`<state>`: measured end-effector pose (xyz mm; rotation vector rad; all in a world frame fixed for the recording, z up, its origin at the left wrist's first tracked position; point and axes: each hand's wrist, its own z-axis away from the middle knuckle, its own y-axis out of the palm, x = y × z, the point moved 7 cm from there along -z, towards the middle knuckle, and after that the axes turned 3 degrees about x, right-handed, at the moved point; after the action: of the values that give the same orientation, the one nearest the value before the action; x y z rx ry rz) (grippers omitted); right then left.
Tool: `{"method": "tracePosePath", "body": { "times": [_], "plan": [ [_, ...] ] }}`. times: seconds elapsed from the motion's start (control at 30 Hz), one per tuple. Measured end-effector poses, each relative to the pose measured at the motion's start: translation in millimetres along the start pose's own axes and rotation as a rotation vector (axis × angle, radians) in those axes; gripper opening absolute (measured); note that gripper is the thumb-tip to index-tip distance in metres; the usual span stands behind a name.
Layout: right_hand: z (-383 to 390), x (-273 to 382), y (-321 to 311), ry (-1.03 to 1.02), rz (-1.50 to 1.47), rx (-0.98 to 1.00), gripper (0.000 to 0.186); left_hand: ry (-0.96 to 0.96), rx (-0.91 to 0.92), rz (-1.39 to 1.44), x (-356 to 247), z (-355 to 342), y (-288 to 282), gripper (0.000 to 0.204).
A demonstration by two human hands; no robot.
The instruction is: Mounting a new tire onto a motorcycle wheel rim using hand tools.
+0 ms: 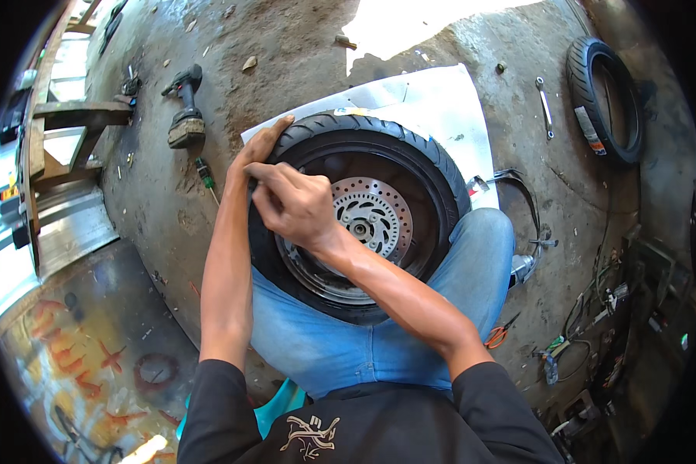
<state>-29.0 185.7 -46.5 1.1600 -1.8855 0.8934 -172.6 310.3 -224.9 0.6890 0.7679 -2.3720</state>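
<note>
Between my jeans-clad legs lies a wheel with a black tyre (429, 166), flat, with a drilled brake disc (400, 203) at its centre. At the tyre's upper left edge rests my left hand (267, 144), fingers stretched along the outer tread. My right hand (298, 207) crosses over the wheel's left side, its fingers curled. The right fingertips come close to my left wrist or touch it; whatever they may hold is hidden. Under the wheel's far side is a white sheet (460, 116).
On the floor at left are a cordless power tool (184, 108) and a green-handled screwdriver (205, 173). A combination wrench (545, 108) and a spare tyre (580, 89) lie at right, with a dark strap (527, 189) nearer. A wooden frame (85, 114) stands far left.
</note>
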Motion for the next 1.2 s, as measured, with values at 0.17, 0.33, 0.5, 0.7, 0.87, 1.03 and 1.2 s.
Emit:
{"method": "tracePosePath", "body": {
  "times": [0.17,0.33,0.5,0.7,0.87,1.03,1.2],
  "plan": [
    [-18.2,-13.2,10.3,0.163,-0.043,-0.003,0.015,0.779,-0.157,-0.338,-13.2,30.6,-13.2,0.050],
    [-31.9,-18.6,29.9,0.269,-0.017,0.072,0.012,0.727,-0.155,-0.352,-39.6,46.6,-5.6,0.060],
    [-51.8,-38.7,43.6,0.308,0.133,0.069,0.012,0.389,-0.134,-0.213,-46.5,34.4,3.3,0.052],
    [-80.3,-29.9,93.6,0.255,0.302,0.191,0.006,-0.224,-0.118,0.082,3.2,0.1,-6.4,0.049],
    [-134.7,-107.5,123.7,0.289,0.331,0.186,0.007,0.106,-0.287,-0.439,29.0,-81.3,-17.8,0.049],
    [-147.8,-98.4,94.8,0.256,0.326,0.334,0.014,0.308,-0.785,0.495,92.2,-65.8,-49.0,0.036],
    [-99.8,-99.5,22.6,0.256,0.835,0.946,0.012,0.461,-0.677,-0.070,-32.5,-4.4,-22.3,0.034]
  ]
}}
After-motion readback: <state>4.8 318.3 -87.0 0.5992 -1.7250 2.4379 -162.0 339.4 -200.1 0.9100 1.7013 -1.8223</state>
